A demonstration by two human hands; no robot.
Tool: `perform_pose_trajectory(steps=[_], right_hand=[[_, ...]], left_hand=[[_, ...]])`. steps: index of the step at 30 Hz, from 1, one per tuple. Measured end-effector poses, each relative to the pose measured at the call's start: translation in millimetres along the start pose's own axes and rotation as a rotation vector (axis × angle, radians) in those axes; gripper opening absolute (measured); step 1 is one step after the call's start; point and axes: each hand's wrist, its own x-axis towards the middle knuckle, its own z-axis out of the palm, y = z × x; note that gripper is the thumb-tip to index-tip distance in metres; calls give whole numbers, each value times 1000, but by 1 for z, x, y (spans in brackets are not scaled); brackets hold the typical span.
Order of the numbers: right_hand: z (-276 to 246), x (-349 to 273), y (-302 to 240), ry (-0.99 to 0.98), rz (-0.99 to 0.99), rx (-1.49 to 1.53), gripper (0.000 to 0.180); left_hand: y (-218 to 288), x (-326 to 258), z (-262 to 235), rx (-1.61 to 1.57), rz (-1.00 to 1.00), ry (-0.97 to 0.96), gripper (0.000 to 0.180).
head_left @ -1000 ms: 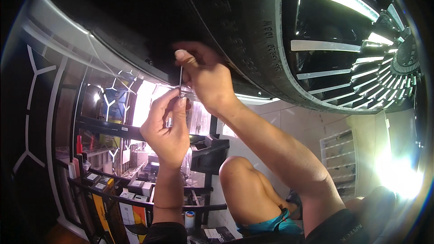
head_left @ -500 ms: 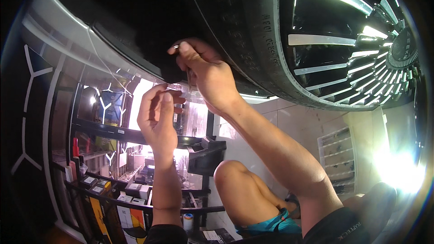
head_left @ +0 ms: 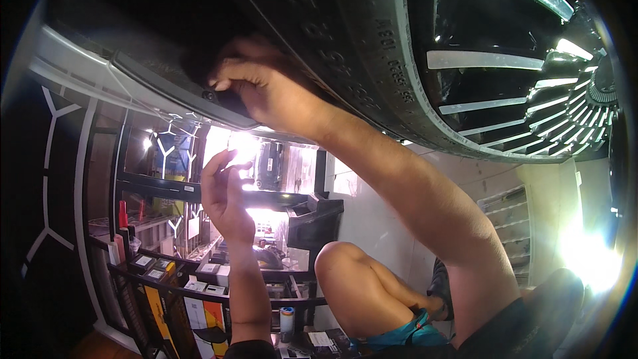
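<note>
My right hand [head_left: 266, 96] reaches up under the dark wheel-arch lining [head_left: 156, 80], between the car's pale body edge and the tyre [head_left: 372, 73]. Its thumb and forefinger are pinched together beside a small round fastener [head_left: 208, 95] in the lining. What they grip, if anything, is too small and shadowed to make out. The other fingers blur into the dark. Below the body edge, my left hand [head_left: 229, 196] is raised with loosely bent fingers, thumb apart from them. Glare washes over its fingertips, and I see nothing held there.
The spoked wheel [head_left: 482, 60] fills the upper right. At lower left, a dark rack [head_left: 156, 272] holds several boxes, with a spray can [head_left: 286, 324] near it. My bent knee [head_left: 345, 272] is below my right arm. A bright lamp [head_left: 591, 262] shines at right.
My right hand has moved left and slightly down against the lining, beside the fastener. My left hand is slightly lower and farther from the right one. The view has shifted a little.
</note>
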Motion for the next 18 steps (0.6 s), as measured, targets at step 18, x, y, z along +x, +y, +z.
perform_pose_trajectory(steps=[18], right_hand=[[-2, 4, -7, -128, 47, -45, 32]], left_hand=[[-5, -10, -16, 25, 21, 35, 31]])
